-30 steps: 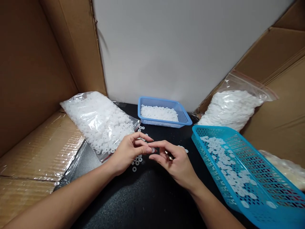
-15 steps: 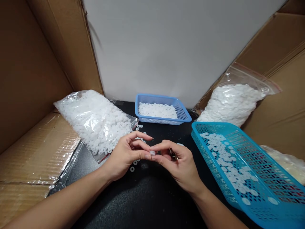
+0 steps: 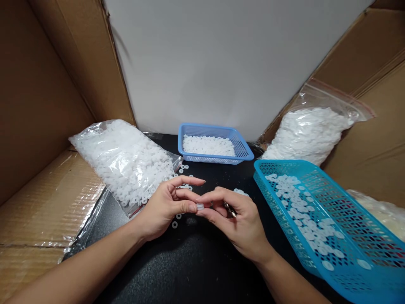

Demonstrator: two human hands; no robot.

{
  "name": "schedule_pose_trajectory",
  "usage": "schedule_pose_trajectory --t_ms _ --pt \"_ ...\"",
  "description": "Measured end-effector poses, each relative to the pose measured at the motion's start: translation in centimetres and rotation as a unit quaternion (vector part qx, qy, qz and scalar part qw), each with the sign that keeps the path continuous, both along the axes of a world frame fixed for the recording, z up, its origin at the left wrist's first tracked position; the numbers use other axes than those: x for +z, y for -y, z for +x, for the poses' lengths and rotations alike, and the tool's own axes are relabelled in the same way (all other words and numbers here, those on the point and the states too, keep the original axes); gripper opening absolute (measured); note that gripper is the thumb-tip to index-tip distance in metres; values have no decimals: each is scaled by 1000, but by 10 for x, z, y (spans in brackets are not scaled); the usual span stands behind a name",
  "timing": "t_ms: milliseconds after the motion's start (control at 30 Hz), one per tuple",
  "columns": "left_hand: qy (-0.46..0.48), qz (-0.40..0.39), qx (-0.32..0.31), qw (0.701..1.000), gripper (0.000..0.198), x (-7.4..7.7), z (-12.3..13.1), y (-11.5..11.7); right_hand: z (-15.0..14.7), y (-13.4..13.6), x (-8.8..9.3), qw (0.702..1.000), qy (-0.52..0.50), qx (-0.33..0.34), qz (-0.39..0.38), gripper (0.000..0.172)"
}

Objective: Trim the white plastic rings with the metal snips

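Note:
Between the fingertips of both hands is a small white plastic piece (image 3: 200, 206), which looks like washers or discs stacked together. My left hand (image 3: 163, 208) pinches its left side between thumb and finger, with the index finger stretched out above. From the right, my right hand (image 3: 242, 226) grips the same piece between thumb and index finger. Small brass-coloured metal parts (image 3: 230, 210) are tucked in the curled fingers of my right hand; their exact kind is partly hidden. Loose white washers (image 3: 174, 224) lie on the black table just beyond and left of my hands.
A clear bag of white washers (image 3: 126, 164) lies at the left. A small blue basket (image 3: 217, 158) of washers stands at the back. At right are a teal basket (image 3: 278, 202) with flat white discs (image 3: 303, 219) and a bag of white pieces (image 3: 306, 131). Cardboard walls (image 3: 63, 55) flank the table.
My right-hand fingers have shifted slightly on the white piece, and its layered edge shows more plainly. Both hands stay together in nearly the same place. The view has moved a little.

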State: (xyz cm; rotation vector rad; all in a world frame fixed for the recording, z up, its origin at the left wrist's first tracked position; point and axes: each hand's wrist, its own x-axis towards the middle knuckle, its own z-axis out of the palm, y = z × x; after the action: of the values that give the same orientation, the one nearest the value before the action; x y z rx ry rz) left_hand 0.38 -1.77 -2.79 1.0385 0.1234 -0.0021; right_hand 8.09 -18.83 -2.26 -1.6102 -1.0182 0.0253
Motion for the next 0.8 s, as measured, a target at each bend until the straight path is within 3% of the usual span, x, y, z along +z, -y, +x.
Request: schedule_pose_trajectory --t_ms 233,700,800 --pt "12 -17 -43 999 50 -1 0 2 0 2 1 1000 15 -2 14 9" --pt "21 -19 -29 999 39 1 -1 2 -1 3 3 999 -49 11 -5 19" --pt "10 -15 5 1000 35 1 1 1 8 0 3 997 -57 -21 -57 24"
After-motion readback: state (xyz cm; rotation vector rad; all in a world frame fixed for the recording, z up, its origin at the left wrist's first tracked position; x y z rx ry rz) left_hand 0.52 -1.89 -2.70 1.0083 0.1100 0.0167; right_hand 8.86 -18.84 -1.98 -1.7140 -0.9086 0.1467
